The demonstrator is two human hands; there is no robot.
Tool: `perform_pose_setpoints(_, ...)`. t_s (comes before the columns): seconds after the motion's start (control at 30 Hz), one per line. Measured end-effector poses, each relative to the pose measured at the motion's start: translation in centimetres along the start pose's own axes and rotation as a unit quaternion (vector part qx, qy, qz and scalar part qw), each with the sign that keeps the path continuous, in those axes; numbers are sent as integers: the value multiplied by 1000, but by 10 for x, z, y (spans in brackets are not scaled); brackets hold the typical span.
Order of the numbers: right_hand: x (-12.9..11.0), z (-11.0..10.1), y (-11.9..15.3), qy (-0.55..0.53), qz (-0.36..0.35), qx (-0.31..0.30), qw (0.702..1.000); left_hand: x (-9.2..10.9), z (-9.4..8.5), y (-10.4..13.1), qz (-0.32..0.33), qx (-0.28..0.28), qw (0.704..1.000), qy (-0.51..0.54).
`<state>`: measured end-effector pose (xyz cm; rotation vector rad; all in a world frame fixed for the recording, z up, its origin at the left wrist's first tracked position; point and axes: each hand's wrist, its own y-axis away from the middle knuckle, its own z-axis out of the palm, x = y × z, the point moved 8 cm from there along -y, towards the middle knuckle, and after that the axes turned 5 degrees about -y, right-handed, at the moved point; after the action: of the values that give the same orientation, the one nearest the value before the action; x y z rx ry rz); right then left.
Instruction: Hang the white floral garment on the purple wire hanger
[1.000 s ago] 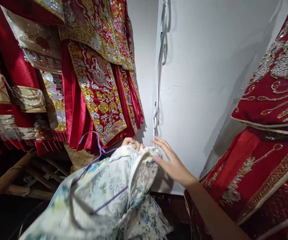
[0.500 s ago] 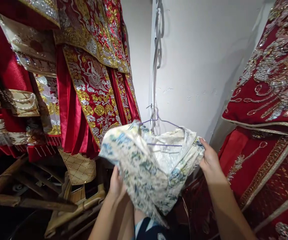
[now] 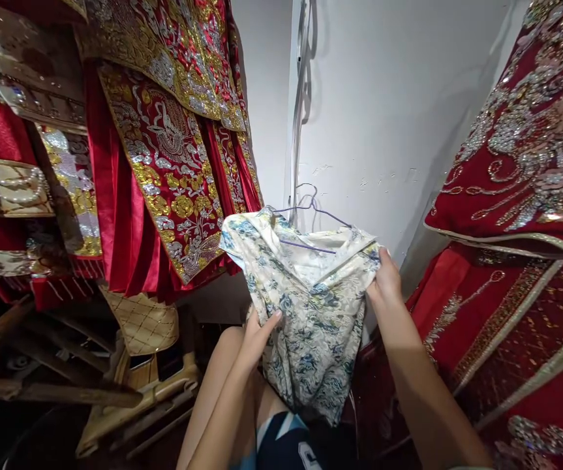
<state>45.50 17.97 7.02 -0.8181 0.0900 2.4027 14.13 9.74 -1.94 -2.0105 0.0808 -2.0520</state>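
A white floral blouse (image 3: 305, 326) with blue and green print hangs in front of me, spread over a thin purple wire hanger (image 3: 327, 214). The hanger's hook rises above the neckline, in front of the white wall. My left hand (image 3: 258, 333) grips the blouse's left side below the sleeve, thumb on the front of the fabric. With closed fingers, my right hand (image 3: 386, 277) pinches the right shoulder edge; the fingertips behind the cloth are hidden. The hem falls above my lap.
Red embroidered garments (image 3: 173, 143) with gold and silver hang at left. A beaded red dress (image 3: 530, 150) hangs close on the right. Bamboo furniture (image 3: 129, 405) stands at lower left. A metal strip (image 3: 299, 98) runs up the white wall (image 3: 383, 98).
The blouse has straightened and hangs flatter, its hem now lower. My left hand has moved up and right, its thumb now visible on the front. My right hand has shifted slightly left and up.
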Motion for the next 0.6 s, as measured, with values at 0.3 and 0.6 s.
perform_pose_setpoints(0.3,35,-32,61,140,34,-27,989,-39,-49,22,-59,95,994,8)
perform_pose_setpoints(0.6,111,-95,148,376,65,-102,919,-68,-11,52,-91,95,991,-6)
